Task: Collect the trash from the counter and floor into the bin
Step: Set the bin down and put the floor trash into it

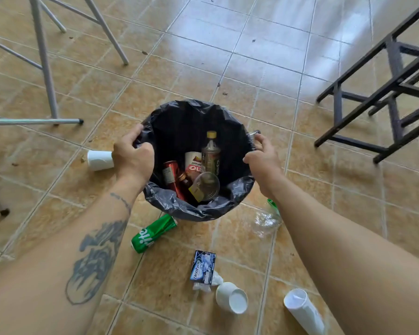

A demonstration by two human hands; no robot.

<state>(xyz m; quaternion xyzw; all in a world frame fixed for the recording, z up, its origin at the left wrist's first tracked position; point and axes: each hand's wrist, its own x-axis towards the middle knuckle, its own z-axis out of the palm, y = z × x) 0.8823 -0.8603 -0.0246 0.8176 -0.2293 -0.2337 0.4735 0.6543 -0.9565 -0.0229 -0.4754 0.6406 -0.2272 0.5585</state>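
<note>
Floor (264,56): glazed tile, glossy, glare at top. Bin liner (179,206): thin black plastic, crinkled, slight sheen. Green can (153,233): shiny metal. Cups (231,298): matt white paper. Bottle (266,222): clear crushed plastic. Table legs (44,56): smooth grey metal. Stools (394,76): dark, matt.

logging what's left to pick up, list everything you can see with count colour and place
bin: 1, black bag liner, centre of floor
red can: 1, red, in bin
bottles: 2, one clear with yellow cap, one small brown, in bin
clear cup: 1, in bin
red and white pack: 1, in bin
green can: 1, floor, near side of bin
white cups: 3, floor; one beside left hand, two near the bottom edge
blue gum box: 1, floor
crushed clear bottle: 1, green cap, floor under right arm
left hand: gripping bin's left rim
right hand: at right rim, grip unclear
</note>
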